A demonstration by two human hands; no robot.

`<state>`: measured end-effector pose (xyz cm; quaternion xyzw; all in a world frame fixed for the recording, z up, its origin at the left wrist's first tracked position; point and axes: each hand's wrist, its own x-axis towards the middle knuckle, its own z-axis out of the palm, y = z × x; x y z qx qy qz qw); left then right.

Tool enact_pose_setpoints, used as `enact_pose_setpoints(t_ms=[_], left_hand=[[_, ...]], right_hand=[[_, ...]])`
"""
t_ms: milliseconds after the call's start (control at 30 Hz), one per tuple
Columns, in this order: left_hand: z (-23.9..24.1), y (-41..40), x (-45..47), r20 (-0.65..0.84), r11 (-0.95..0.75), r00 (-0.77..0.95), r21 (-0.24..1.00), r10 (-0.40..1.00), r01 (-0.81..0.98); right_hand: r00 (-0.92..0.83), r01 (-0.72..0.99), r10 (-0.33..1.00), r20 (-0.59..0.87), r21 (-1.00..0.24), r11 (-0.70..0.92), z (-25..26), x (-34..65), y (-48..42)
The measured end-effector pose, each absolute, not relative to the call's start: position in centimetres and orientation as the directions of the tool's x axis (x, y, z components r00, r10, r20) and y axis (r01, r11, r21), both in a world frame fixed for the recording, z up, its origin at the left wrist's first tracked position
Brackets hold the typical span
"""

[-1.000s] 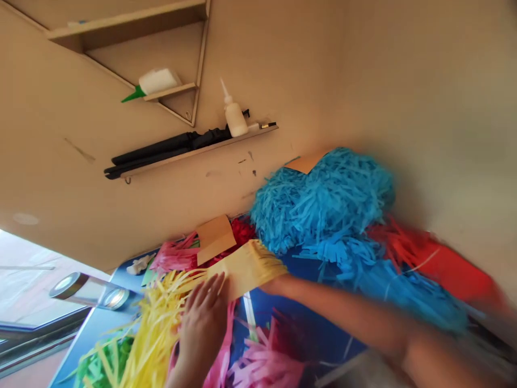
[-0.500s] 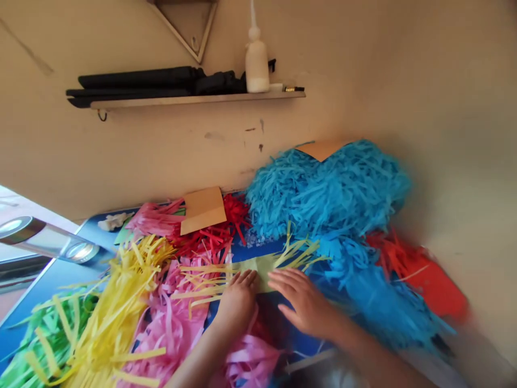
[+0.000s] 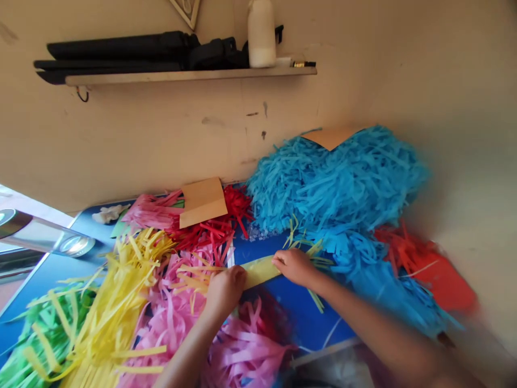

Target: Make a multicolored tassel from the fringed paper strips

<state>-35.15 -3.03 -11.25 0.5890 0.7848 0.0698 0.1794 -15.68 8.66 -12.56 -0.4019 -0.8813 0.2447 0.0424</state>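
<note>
A strip of pale yellow tissue paper (image 3: 262, 270), cut into fringe at both ends, stretches between my hands above the blue table (image 3: 311, 324). My left hand (image 3: 226, 286) is closed on its left part, where orange-yellow fringe spreads out to the left. My right hand (image 3: 294, 266) pinches its right part, and yellow-green fringe sticks out beyond the fingers. Pink paper fringe (image 3: 246, 350) lies just below my left hand. A long blue fringed tissue piece (image 3: 388, 285) lies to the right of my right hand.
A big light-blue shredded-paper pile (image 3: 335, 183) sits against the wall. Yellow fringe (image 3: 109, 312) and green fringe (image 3: 52, 339) lie at left, near a clear bottle (image 3: 48, 235). Brown card (image 3: 203, 202) rests on red fringe. A shelf (image 3: 189, 75) holds black items and a white bottle (image 3: 262, 35).
Both hands went from lying flat on the yellow paper to gripping it, one at each side. The paper's middle now shows narrower and tilted. The camera view has shifted slightly.
</note>
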Motion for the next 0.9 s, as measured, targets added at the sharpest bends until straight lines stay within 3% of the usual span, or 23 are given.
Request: enact_pose_setpoints(t_ms=[300, 667, 767, 900], left_hand=[[-11.2, -1.5, -34.5, -0.232, 0.360, -0.319, 0.161, 0.919, 0.919], [-11.7, -1.1, -34.8, -0.218, 0.358, -0.331, 0.099, 0.918, 0.928], [-11.2, -1.1, -34.8, -0.135, 0.288, -0.275, 0.094, 0.952, 0.953], [-10.7, -1.2, -34.7, -0.088, 0.016, -0.006, 0.124, 0.996, 0.992]], right_hand=[[-0.593, 0.790, 0.787, -0.169, -0.310, 0.529, -13.2, -16.7, 9.2], [-0.573, 0.812, 0.797, -0.191, -0.268, 0.519, -13.3, -16.9, 9.3], [-0.544, 0.831, 0.821, -0.176, -0.252, 0.496, -12.8, -16.3, 9.7], [-0.534, 0.825, 0.845, -0.024, -0.234, 0.514, -11.4, -15.0, 9.3]])
